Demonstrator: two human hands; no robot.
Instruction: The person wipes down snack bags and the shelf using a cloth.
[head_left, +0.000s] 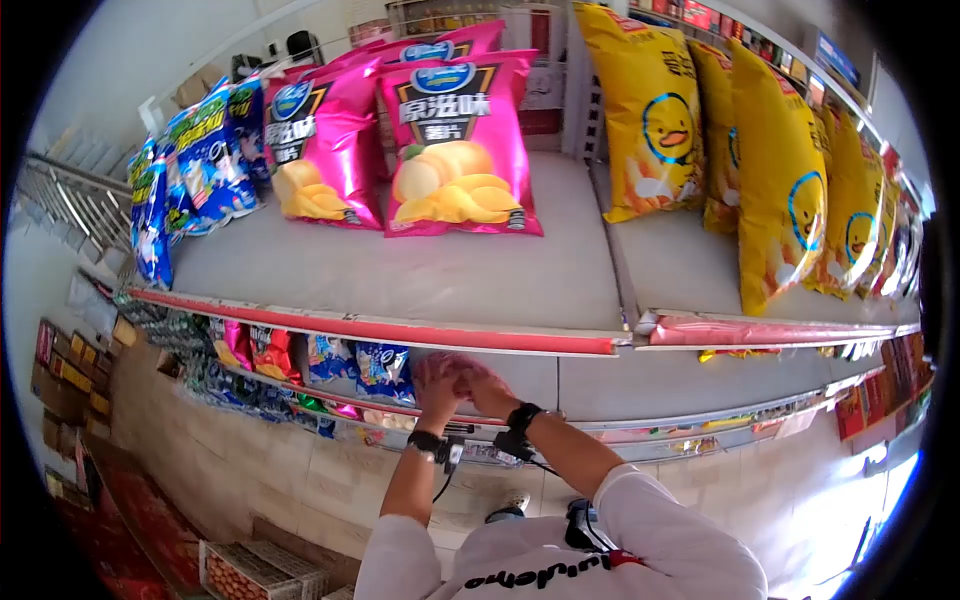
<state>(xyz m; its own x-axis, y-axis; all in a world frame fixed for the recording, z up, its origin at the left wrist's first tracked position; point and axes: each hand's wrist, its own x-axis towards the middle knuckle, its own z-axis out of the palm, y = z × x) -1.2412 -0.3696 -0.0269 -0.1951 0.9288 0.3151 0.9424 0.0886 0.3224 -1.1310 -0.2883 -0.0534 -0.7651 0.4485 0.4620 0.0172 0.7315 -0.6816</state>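
On the lower shelf, a crumpled pink cloth-like thing (493, 371) lies beneath both my hands; its exact kind is partly hidden. My left hand (437, 388) is closed over its left part. My right hand (484, 389) presses on its right part, fingers close against the left hand. Just left of my hands stand blue snack bags (383, 368) on the same shelf. A black band circles each wrist. Above, a pink potato chip bag (460, 150) stands upright on the upper shelf.
The upper shelf's red front edge (400, 328) runs just above my hands. Yellow snack bags (655, 120) stand at the upper right, blue bags (205, 150) at the left. Lower shelves hold more packets. A crate of eggs (255, 575) sits on the floor behind at left.
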